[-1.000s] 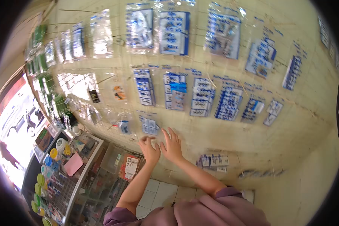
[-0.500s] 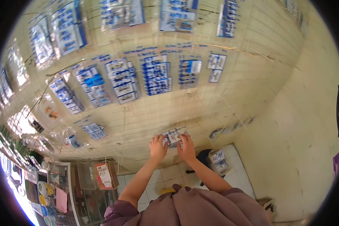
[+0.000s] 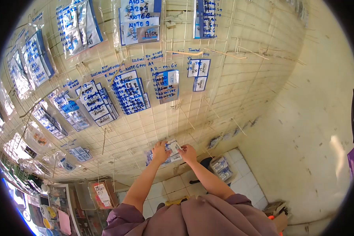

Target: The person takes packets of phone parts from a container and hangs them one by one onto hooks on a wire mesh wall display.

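Low in front of the wire rack, a flat clear packet of white, blue-edged labelled cards lies between my hands. My left hand grips its left part, fingers laid over the front. At the right edge of the cards my right hand closes in a pinch, with thumb and fingertips together. More of the packet shows to the left of and below my left hand. The print on these cards is too small to read.
A wire grid rack covers the wall, with bare hooks sticking out. Several clear bags of labelled cards hang above. At lower left stand a glass case and a cardboard box. A tub of packets sits at right.
The view has shifted, so the rack's bags appear further left and lower. My right hand has gone from lying on the packet to pinching at its right edge; my left stays on it.
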The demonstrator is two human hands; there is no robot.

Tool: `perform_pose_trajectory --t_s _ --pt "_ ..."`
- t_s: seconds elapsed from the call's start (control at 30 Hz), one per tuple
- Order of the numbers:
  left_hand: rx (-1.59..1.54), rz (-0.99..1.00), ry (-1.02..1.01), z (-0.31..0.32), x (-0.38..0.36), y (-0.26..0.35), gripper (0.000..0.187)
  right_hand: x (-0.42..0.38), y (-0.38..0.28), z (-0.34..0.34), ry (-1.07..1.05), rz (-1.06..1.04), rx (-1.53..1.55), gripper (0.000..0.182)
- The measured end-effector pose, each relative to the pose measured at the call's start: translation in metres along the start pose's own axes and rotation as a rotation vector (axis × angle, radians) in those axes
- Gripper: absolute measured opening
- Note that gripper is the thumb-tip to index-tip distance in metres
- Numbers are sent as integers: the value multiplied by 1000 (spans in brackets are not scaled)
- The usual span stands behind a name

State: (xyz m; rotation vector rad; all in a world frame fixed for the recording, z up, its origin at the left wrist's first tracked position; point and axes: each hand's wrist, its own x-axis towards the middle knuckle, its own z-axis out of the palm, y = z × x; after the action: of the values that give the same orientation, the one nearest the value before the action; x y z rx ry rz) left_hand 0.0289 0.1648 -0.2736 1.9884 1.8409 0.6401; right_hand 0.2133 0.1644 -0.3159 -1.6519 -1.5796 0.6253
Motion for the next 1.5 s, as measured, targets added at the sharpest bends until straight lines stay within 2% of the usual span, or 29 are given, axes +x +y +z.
perform_pose_trajectory --t_s 0.07,0.13,0.27,0.33,0.47,0.53,0.57,0.63,0.77,0.83,0.87,0.93,0.97,1.03,1.07,1.13,1.2,1.23,1.33,1.5 --pt "-12 -18 2 -1 0 -1 66 5 9 6 20 -21 42 31" --pt "-30 -50 -1 -5 0 -2 71 9 10 5 -37 45 201 31" --pt "36 -31 45 -4 3 -7 65 12 12 5 -62 59 239 32" --pt "68 -115 59 1 11 -16 55 10 4 -4 -48 40 172 30" --pt "152 -132 85 4 11 -26 41 9 4 -5 -65 -8 106 29" --pt "39 -227 62 5 11 -28 29 9 -3 -8 -152 82 114 36" --pt "37 -226 60 7 10 -29 29 7 -6 -10 -151 84 112 36" --pt "-37 -250 156 10 8 -31 18 1 -16 -15 -92 -34 -67 46" --pt "-156 -227 247 1 4 -22 15 -6 -32 -21 -64 -121 -148 53" --pt "-504 -105 218 -12 4 -19 15 -5 -39 -21 95 -324 -238 58" --pt "-502 -23 262 -17 0 -17 16 -2 -42 -23 90 -330 -235 58" --pt "-539 -69 210 -47 -12 -1 15 8 -50 -29 -44 -274 -63 45" --pt "-578 -109 153 -58 -16 2 14 14 -56 -32 -50 -288 -61 45" --pt "-618 -77 224 -68 -24 -4 18 20 -73 -40 -505 -17 643 28" --pt "-654 -38 279 -74 -30 -9 21 19 -83 -42 -522 -27 641 28" --pt "-598 -33 381 -97 -51 -11 25 12 -110 -50 -487 -24 651 16" --pt "-434 -67 495 -122 -76 -15 38 11 -119 -39 -474 -79 729 18" --pt "-429 -80 514 -130 -87 -19 38 10 -122 -33 -445 -123 809 19" --pt "-767 -120 586 -143 -116 -43 55 3 -136 -19 -488 -97 837 18" --pt "-1009 -179 721 -161 -165 -63 45 -16 -162 22 -596 -31 1041 22"
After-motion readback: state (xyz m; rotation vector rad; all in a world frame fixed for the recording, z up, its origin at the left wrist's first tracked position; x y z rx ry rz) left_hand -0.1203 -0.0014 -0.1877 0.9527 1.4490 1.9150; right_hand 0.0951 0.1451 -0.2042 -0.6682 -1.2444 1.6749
